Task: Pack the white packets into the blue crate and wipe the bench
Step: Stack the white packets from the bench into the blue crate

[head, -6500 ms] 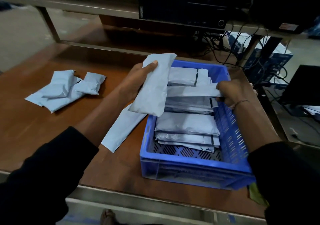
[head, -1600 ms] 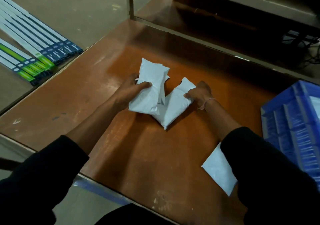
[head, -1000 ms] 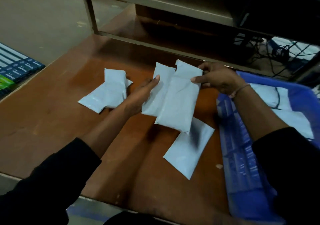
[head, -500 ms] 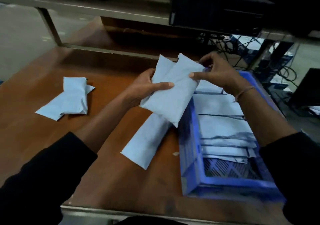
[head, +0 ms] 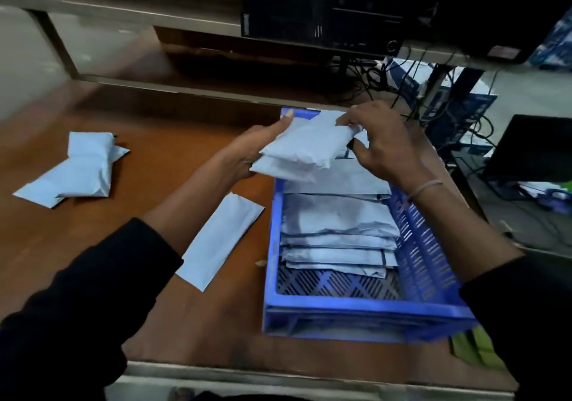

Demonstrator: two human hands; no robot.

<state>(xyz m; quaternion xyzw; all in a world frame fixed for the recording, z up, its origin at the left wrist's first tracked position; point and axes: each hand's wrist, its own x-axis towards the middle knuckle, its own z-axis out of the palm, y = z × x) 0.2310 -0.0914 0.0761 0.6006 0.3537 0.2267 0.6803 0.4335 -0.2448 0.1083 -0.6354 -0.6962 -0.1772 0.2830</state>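
Two white packets [head: 305, 150], one on top of the other, hang over the far end of the blue crate [head: 349, 318]. My left hand [head: 252, 148] grips their left side and my right hand [head: 379, 140] pinches their right end. Inside the crate lie several white packets [head: 337, 219] in an overlapping row. One flat white packet [head: 221, 239] rests on the brown bench [head: 173, 159] just left of the crate. A small pile of white packets [head: 77, 167] sits at the bench's far left.
A black computer case [head: 322, 7] stands on the shelf behind the bench, with cables [head: 387, 75] hanging below it. A dark monitor [head: 535, 147] is at the right. Something green [head: 473, 351] pokes out near the crate's front right corner.
Both hands carried the two packets rightward from the bench over the crate's far end and turned them flat. The view swung right with them.
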